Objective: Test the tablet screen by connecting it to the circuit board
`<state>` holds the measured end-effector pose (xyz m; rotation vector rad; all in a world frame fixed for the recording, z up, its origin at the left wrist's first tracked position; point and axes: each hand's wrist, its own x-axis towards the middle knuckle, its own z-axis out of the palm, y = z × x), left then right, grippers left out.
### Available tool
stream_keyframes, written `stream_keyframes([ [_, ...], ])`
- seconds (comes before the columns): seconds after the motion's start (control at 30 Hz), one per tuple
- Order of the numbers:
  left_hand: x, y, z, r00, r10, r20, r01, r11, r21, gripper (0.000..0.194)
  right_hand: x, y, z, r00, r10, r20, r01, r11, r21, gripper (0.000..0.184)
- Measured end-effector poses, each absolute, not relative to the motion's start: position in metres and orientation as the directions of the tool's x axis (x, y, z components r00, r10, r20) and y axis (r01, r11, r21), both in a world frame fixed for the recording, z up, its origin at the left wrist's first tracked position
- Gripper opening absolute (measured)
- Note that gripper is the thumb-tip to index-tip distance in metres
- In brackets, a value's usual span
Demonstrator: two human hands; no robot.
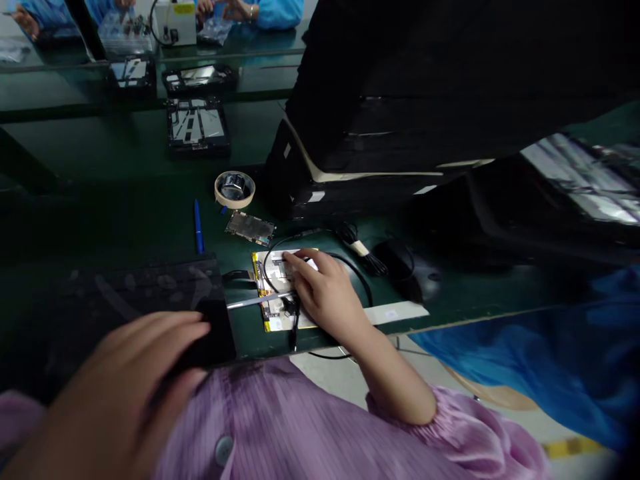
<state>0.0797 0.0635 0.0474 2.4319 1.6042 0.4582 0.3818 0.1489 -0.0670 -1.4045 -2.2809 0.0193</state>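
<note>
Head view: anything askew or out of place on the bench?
Nothing damaged or spilled. One loose circuit board lies tilted on the green bench, apart from the opened device under the right hand. A blue pen and tape roll sit loose nearby. The left hand rests on a dark panel.

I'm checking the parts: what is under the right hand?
The right hand rests on a yellow-edged flat assembly with a thin black cable looping over it. The part beneath the palm is covered.

Electronics assembly line — long green bench (150,147) with opened tablets (197,125) in a row, loose circuit board (250,228), tape roll (235,189); blue-smocked co-workers (273,12) opposite.
</note>
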Motion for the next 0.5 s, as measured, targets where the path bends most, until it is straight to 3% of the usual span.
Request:
stream_keyframes([
  [0.07, 0.127, 0.086, 0.044, 0.532, 0.845, 0.060, 0.803, -0.526, 0.281, 0.026, 0.379, 0.142, -0.060, -0.338, 0.838, 0.428, 0.813, 0.489, -0.316, 0.033],
  [0.17, 0.177, 0.118, 0.027, 0.539, 0.826, -0.165, 0.841, -0.517, 0.160, 0.021, 0.378, 0.128, -0.044, -0.297, 0.809, 0.507, 0.762, 0.521, -0.385, 0.031],
  [0.23, 0.190, 0.132, 0.020, 0.531, 0.814, -0.235, 0.847, -0.500, 0.183, 0.021, 0.381, 0.119, -0.030, -0.269, 0.804, 0.530, 0.734, 0.528, -0.428, 0.030],
  [0.3, 0.192, 0.141, 0.021, 0.524, 0.819, -0.235, 0.835, -0.439, 0.331, 0.020, 0.386, 0.115, -0.018, -0.231, 0.826, 0.514, 0.709, 0.505, -0.492, 0.025],
  [0.4, 0.191, 0.148, 0.030, 0.503, 0.829, -0.244, 0.737, -0.264, 0.622, 0.027, 0.390, 0.114, -0.003, -0.280, 0.881, 0.380, 0.614, 0.469, -0.634, 0.011],
  [0.5, 0.197, 0.151, 0.036, 0.501, 0.828, -0.254, 0.625, -0.143, 0.767, 0.030, 0.386, 0.116, 0.004, -0.320, 0.911, 0.259, 0.491, 0.393, -0.778, 0.022],
])
